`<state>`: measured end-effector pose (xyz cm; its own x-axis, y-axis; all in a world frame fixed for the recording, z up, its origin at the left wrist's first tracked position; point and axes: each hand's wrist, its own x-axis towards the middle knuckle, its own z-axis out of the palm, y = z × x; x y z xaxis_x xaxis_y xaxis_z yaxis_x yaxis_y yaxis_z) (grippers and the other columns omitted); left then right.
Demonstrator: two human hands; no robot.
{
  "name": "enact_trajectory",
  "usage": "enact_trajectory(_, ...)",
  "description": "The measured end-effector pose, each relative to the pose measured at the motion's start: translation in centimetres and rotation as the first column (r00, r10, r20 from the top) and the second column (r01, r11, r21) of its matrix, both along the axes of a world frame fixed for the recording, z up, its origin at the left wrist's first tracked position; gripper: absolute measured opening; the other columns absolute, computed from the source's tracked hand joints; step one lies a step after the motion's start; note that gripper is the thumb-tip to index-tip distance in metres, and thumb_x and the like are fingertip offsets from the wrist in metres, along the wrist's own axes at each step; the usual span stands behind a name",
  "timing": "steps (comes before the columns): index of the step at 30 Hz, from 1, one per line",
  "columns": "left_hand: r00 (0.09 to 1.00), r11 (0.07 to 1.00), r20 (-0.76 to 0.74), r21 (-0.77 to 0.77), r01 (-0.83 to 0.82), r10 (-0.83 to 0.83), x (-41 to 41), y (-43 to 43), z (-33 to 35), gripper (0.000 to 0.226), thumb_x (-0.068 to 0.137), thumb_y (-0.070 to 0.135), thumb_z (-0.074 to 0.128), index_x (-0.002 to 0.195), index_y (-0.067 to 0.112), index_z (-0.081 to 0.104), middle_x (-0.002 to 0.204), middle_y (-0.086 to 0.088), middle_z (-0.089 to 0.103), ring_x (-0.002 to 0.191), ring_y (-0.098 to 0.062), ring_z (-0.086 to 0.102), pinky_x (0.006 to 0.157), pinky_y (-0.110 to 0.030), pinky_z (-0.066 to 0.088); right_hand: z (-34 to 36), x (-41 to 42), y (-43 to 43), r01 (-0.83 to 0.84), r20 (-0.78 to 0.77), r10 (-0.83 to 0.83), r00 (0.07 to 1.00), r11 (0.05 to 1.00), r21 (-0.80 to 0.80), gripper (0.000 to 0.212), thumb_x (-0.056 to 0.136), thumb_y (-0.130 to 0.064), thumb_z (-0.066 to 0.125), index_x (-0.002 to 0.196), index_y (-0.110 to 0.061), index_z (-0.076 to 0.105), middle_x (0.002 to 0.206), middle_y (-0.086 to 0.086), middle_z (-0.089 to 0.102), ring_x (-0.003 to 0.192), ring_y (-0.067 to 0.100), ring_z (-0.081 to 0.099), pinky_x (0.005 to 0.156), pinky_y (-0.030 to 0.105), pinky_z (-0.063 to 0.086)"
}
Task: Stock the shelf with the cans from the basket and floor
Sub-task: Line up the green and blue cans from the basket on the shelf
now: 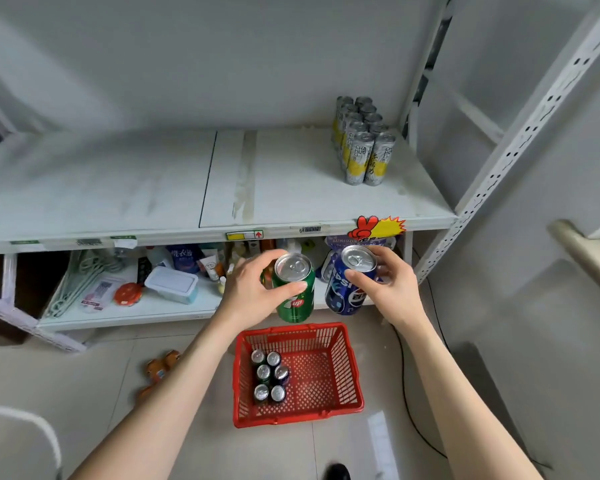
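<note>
Red basket [343, 372] holds six cans [269, 375]; left hand [253, 292] fingers grip a 7up can [297, 299], right hand [392, 282] a Pepsi can [347, 292].

Head camera, looking down, shelf [291, 188] near.

This looks like a small shop or its stock corner. A white metal shelf [291, 188] on slotted uprights [520, 133] carries price tags [245, 234] along its front edge and a red-and-yellow promotional sticker [376, 227] towards the right. Identical tall cans [362, 143] stand in neat rows at its far right. The lower shelf [153, 308] holds mixed toiletries and household goods [184, 258]. A red plastic shopping basket [323, 379] sits on the tiled floor [66, 375] nearby.
</note>
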<state>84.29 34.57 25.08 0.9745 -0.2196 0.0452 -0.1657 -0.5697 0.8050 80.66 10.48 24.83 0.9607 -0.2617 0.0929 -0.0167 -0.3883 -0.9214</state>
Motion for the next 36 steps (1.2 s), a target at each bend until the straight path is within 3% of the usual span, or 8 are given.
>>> enact_trajectory(11, 0.98, 0.976, 0.032, -0.107, -0.19, 0.194, 5.9, -6.0, 0.2, 0.055, 0.068, 0.044, 0.081, 0.117, 0.028, 0.062, 0.109, 0.012, 0.066, 0.105, -0.012, 0.058, 0.094, -0.038, 0.048, 0.5, 8.5, -5.0, -0.104, 0.022, 0.104, 0.994, 0.994, -0.015, 0.046, 0.074, -0.029, 0.083, 0.115, -0.023, 0.065, 0.104, -0.014, 0.069, 0.091, -0.003, 0.062, 0.068, 0.007, 0.047)
enact_trajectory(16, 0.964, 0.958, 0.009, -0.11, -0.264, 0.266, 8.9, -6.5, -1.0, 0.059, 0.068, 0.044, 0.08, 0.121, 0.026, 0.061, 0.114, 0.008, 0.065, 0.11, -0.015, 0.056, 0.096, -0.043, 0.047, -0.4, 13.1, -5.5, -0.153, 0.026, 0.154, 0.988, 0.988, -0.036, 0.045, 0.074, -0.03, 0.082, 0.114, -0.021, 0.065, 0.105, -0.009, 0.07, 0.093, 0.006, 0.065, 0.075, 0.021, 0.053)
enact_trajectory(21, 0.961, 0.958, 0.017, -0.088, -0.274, 0.277, 13.2, -5.5, -2.0, 0.061, 0.068, 0.047, 0.078, 0.123, 0.031, 0.058, 0.12, 0.01, 0.06, 0.119, -0.017, 0.049, 0.101, -0.045, 0.043, -2.4, 17.3, -4.5, -0.179, 0.037, 0.179, 0.983, 0.984, -0.008, 0.041, 0.075, -0.031, 0.082, 0.112, -0.025, 0.064, 0.103, -0.015, 0.069, 0.094, 0.006, 0.065, 0.074, 0.022, 0.054)
enact_trajectory(25, 0.961, 0.959, 0.035, -0.081, -0.272, 0.275, 16.8, -4.7, -2.3, 0.06, 0.068, 0.048, 0.078, 0.123, 0.035, 0.057, 0.105, 0.023, 0.053, 0.116, -0.016, 0.046, 0.092, -0.033, 0.041, -3.4, 20.7, -3.4, -0.176, 0.043, 0.176, 0.983, 0.984, -0.005, 0.04, 0.076, -0.033, 0.081, 0.112, -0.028, 0.064, 0.102, -0.019, 0.068, 0.091, -0.001, 0.063, 0.073, 0.017, 0.05)
enact_trajectory(30, 0.971, 0.969, 0.036, -0.085, -0.234, 0.237, 21.0, -4.1, -2.8, 0.057, 0.069, 0.046, 0.078, 0.122, 0.037, 0.057, 0.119, 0.011, 0.059, 0.116, -0.016, 0.047, 0.095, -0.034, 0.042, -4.0, 24.3, -3.1, -0.115, 0.074, 0.113, 0.991, 0.993, 0.023, 0.038, 0.075, -0.032, 0.082, 0.108, -0.031, 0.064, 0.101, -0.017, 0.068, 0.093, 0.005, 0.063, 0.077, 0.02, 0.051)
enact_trajectory(34, 0.976, 0.975, 0.051, -0.079, -0.209, 0.213, 24.4, -4.1, -3.8, 0.057, 0.069, 0.045, 0.078, 0.122, 0.035, 0.058, 0.118, 0.011, 0.06, 0.112, -0.015, 0.048, 0.088, -0.027, 0.038, -4.5, 27.4, -3.3, -0.086, 0.09, 0.084, 0.992, 0.996, 0.024, 0.035, 0.075, -0.032, 0.081, 0.104, -0.036, 0.062, 0.1, -0.015, 0.068, 0.091, 0.004, 0.062, 0.071, 0.014, 0.048)
enact_trajectory(36, 0.976, 0.976, 0.062, -0.073, -0.204, 0.208, 25.9, -4.2, -4.5, 0.058, 0.068, 0.045, 0.079, 0.122, 0.034, 0.058, 0.115, 0.011, 0.06, 0.108, -0.014, 0.048, 0.086, -0.026, 0.037, -4.9, 28.8, -3.6, -0.083, 0.097, 0.082, 0.992, 0.996, 0.015, 0.038, 0.076, -0.032, 0.081, 0.11, -0.029, 0.064, 0.103, -0.01, 0.069, 0.093, 0.006, 0.063, 0.071, 0.014, 0.047)
